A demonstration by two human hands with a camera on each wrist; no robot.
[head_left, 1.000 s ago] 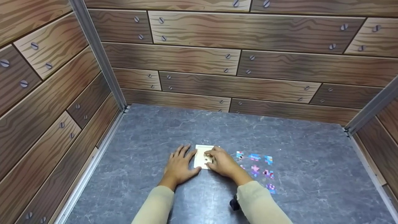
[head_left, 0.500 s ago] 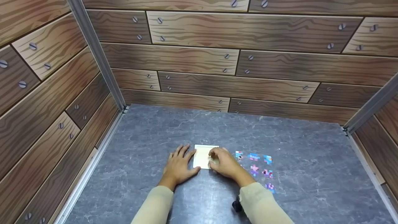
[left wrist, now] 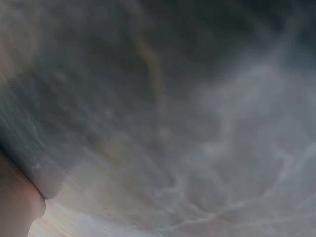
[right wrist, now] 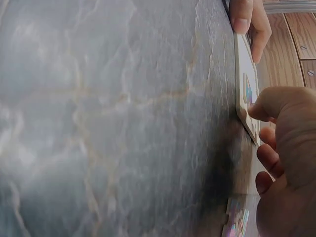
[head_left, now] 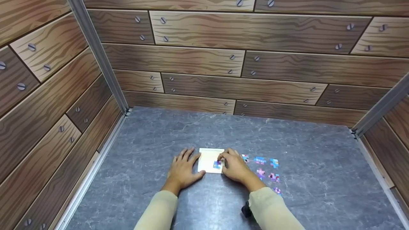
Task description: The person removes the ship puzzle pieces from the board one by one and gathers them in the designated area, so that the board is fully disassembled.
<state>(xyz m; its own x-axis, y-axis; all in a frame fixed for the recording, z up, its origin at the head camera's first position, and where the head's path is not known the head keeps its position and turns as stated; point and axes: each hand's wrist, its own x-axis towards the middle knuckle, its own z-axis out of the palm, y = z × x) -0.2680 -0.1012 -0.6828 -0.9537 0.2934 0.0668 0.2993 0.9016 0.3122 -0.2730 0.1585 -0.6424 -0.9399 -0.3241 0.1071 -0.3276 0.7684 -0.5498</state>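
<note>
A shallow, pale wooden puzzle tray [head_left: 206,156] lies on the grey table. In its lower right part is a blue and purple jigsaw piece [head_left: 217,164], picture side up. My right hand [head_left: 235,166] reaches over the tray's right edge, with curled index finger and thumb at that piece; their exact contact is partly hidden. In the right wrist view the thumb [right wrist: 269,101] is beside the piece. My left hand [head_left: 183,172] lies spread on the table, index finger and thumb against the tray's left side. The left wrist view shows mostly blurred table.
Several loose jigsaw pieces [head_left: 260,160] lie in rough rows right of the tray, some partly behind the right hand and sleeve. A black object [head_left: 246,210] is at the right sleeve. Wood-patterned walls [head_left: 204,60] enclose the table at the back and sides.
My right hand has shifted slightly right. The piece at its fingers, its coloured face not visible before, now shows that face in the tray. The left hand stays at the tray's edge.
</note>
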